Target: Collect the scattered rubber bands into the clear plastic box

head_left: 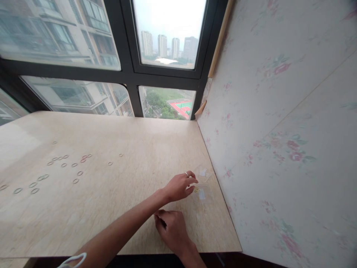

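My left hand (180,186) reaches across to the table's right side, a ring on one finger. Its fingers pinch the edge of a small clear plastic bag (202,193) lying near the wall; a small yellow item shows inside the bag by the fingertips. A second clear bag (204,172) lies just beyond it. My right hand (171,229) rests on the table nearer to me, fingers curled, with a thin dark thing (162,222) at its fingertips that I cannot make out.
Several small thin rings (63,165) lie scattered over the left half of the beige marble-look table (117,208). A floral-papered wall (279,130) bounds the table's right edge. A dark-framed window (128,78) stands behind the far edge.
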The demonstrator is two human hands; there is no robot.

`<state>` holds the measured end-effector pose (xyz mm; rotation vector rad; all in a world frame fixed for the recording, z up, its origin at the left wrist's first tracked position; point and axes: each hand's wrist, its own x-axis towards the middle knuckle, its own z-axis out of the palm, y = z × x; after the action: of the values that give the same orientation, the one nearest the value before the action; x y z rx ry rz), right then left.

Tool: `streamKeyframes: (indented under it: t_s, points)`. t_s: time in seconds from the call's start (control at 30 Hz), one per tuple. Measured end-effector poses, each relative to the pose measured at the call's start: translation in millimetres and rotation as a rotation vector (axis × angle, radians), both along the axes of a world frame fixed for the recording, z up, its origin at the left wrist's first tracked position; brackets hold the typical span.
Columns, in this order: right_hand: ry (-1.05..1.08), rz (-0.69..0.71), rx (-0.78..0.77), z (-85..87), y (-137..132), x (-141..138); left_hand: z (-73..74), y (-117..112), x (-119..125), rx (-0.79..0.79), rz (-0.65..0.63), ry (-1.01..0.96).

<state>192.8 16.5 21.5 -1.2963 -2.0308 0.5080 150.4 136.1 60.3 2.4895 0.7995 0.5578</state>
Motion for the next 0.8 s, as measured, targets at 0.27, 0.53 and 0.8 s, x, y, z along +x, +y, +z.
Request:
streamKeyframes:
  t_s: [0.27, 0.53, 0.8]
  points:
    - [0.038, 0.006, 0.012, -4.0, -3, 1, -12.1, -27, -43, -0.183, 0.228, -0.269]
    - [0.054, 0.036, -0.009, -8.0, -3, 3, -20.5, -69, -116, -0.196, 0.341, -0.178]
    - [0.147, 0.02, -0.156, 4.3, 12, -11, -31.5, -109, -185, -0.196, 0.39, -0.284]
